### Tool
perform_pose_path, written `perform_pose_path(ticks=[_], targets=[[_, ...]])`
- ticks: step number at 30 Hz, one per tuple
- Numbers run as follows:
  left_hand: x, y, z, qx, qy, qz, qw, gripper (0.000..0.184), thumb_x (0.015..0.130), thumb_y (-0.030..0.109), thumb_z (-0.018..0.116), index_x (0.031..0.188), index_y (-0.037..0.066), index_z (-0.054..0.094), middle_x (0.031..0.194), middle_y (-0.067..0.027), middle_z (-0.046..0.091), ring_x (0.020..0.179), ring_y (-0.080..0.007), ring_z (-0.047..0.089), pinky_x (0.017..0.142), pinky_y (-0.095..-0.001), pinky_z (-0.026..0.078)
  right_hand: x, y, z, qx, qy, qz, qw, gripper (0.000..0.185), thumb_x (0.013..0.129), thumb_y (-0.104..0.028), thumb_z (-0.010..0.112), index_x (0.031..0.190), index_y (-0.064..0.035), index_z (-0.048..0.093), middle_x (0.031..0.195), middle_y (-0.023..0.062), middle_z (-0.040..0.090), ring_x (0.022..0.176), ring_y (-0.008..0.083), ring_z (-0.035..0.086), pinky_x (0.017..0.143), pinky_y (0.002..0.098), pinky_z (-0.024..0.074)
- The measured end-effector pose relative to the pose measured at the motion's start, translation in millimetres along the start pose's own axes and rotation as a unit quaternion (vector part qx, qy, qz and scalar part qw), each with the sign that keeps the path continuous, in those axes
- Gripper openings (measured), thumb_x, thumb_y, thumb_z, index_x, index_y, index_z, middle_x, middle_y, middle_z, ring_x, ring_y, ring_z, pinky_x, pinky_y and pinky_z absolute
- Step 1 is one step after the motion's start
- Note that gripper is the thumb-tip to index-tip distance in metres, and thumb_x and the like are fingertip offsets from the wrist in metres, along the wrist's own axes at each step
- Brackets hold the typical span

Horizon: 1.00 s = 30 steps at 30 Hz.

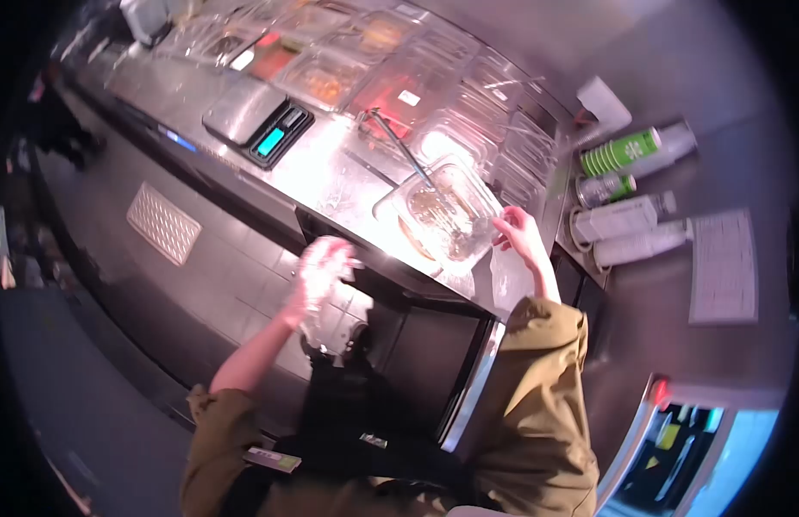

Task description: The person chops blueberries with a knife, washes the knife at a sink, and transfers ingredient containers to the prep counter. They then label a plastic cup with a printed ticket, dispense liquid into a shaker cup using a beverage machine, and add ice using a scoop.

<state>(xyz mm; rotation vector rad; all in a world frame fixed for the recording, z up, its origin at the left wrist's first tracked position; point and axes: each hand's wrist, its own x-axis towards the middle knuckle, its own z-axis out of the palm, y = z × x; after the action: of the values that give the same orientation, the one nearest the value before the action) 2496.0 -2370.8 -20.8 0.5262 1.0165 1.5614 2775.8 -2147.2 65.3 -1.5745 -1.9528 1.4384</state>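
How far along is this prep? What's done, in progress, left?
Done: clear container is on the counter, uncovered, utensil in it. In hand: right hand appears to grip its edge; left hand is off the counter, blurred, seemingly with clear plastic. Left: contents remain to be used or covered, probably. Scale is lit, container not on it.

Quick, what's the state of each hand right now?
Left hand: blurred, grip can't be told; possibly holding crumpled clear plastic film.
Right hand: fingers closed on the edge of a clear, rectangular plastic container.

Fisheye-curved dark edges, glare on steel counter (pixel 330 172), blurred hands (pixel 324 265)
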Motion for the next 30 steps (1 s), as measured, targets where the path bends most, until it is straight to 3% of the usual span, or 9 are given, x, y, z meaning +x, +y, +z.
perform_pose_path(ticks=[3,5,7,12,17,20,21,27,30], targets=[[8.1,7.2,70.7,0.013,0.006,-0.114,0.993,0.022,0.084,0.017,0.051,0.098,0.002,0.042,0.08,-0.0053,0.051,0.063,-0.0125,0.053,0.055,-0.0248,0.047,-10.3,4.9,3.0,0.167,-0.115,0.111,0.973,0.027,0.077,-0.011,0.057,0.095,0.0049,0.043,0.082,0.0165,0.056,0.062,0.0218,0.061,0.052,0.0264,0.0509],[23.1,-18.1,80.7,0.003,-0.09,-0.038,0.995,0.025,0.084,0.017,0.052,0.1,0.004,0.038,0.072,-0.0046,0.05,0.057,-0.0125,0.052,0.049,-0.0249,0.046,-19.5,6.2,8.9,0.217,-0.196,0.138,0.946,0.023,0.078,-0.008,0.053,0.093,0.0049,0.044,0.081,0.0173,0.057,0.068,0.0252,0.062,0.056,0.0283,0.053],[32.9,-20.2,98.9,0.211,0.103,-0.006,0.972,0.01,0.083,0.016,0.05,0.083,0.007,0.046,0.061,-0.0043,0.047,0.054,-0.0154,0.05,0.05,-0.028,0.045,-20.1,9.6,14.8,0.232,-0.214,0.109,0.943,0.021,0.079,-0.008,0.051,0.091,0.0082,0.046,0.079,0.0185,0.057,0.072,0.0289,0.062,0.058,0.0282,0.0536],[48.0,-29.3,65.0,0.277,-0.083,0.114,0.951,0.03,0.08,0.008,0.053,0.108,-0.002,0.045,0.096,-0.0079,0.053,0.082,-0.0124,0.054,0.069,-0.0256,0.046,-19.4,17.0,25.6,0.286,-0.228,0.085,0.927,0.018,0.078,-0.007,0.05,0.085,0.0091,0.052,0.079,0.0198,0.06,0.074,0.0278,0.061,0.067,0.0319,0.0514],[77.3,-17.9,81.9,-0.076,-0.065,-0.023,0.995,0.024,0.077,0.009,0.056,0.099,0.0,0.051,0.104,-0.0093,0.051,0.084,-0.0126,0.053,0.069,-0.0269,0.045,3.3,-0.2,-9.6,0.342,-0.212,0.112,0.908,0.013,0.078,-0.004,0.048,0.08,0.009,0.049,0.078,0.0192,0.059,0.071,0.0276,0.062,0.061,0.0291,0.0532],[75.7,-0.5,118.4,0.085,0.029,-0.128,0.988,0.012,0.074,0.009,0.061,0.078,0.006,0.05,0.085,-0.0034,0.05,0.069,-0.0078,0.049,0.06,-0.0223,0.043,16.8,17.8,-13.5,0.253,-0.231,0.11,0.933,0.015,0.078,-0.005,0.047,0.08,0.01,0.049,0.075,0.0178,0.059,0.067,0.0247,0.062,0.06,0.029,0.0529],[80.4,9.0,136.1,0.292,0.064,-0.127,0.946,0.012,0.074,0.007,0.061,0.078,0.005,0.049,0.079,-0.0017,0.049,0.065,-0.0071,0.048,0.057,-0.021,0.042,27.3,36.6,-8.3,0.243,-0.213,0.093,0.942,0.015,0.078,-0.005,0.046,0.079,0.0095,0.05,0.074,0.0173,0.059,0.066,0.0241,0.062,0.059,0.029,0.0528],[85.7,-2.9,139.6,0.265,0.131,0.017,0.955,0.035,0.071,0.011,0.065,0.098,-0.004,0.049,0.069,-0.0007,0.047,0.056,-0.0044,0.041,0.044,-0.0181,0.035,7.5,40.2,-0.1,0.245,-0.167,0.047,0.954,0.014,0.078,-0.005,0.045,0.074,0.0064,0.051,0.065,0.0105,0.055,0.057,0.0175,0.058,0.057,0.0272,0.0514],[94.1,-1.1,119.1,0.338,0.109,-0.052,0.933,0.038,0.074,0.026,0.063,0.097,-0.002,0.05,0.069,-0.0014,0.047,0.061,-0.0081,0.043,0.053,-0.0246,0.04,5.1,49.3,10.2,0.256,-0.182,0.036,0.949,0.014,0.077,-0.006,0.045,0.079,0.0058,0.052,0.067,0.0084,0.055,0.055,0.0164,0.057,0.052,0.0253,0.0491]])
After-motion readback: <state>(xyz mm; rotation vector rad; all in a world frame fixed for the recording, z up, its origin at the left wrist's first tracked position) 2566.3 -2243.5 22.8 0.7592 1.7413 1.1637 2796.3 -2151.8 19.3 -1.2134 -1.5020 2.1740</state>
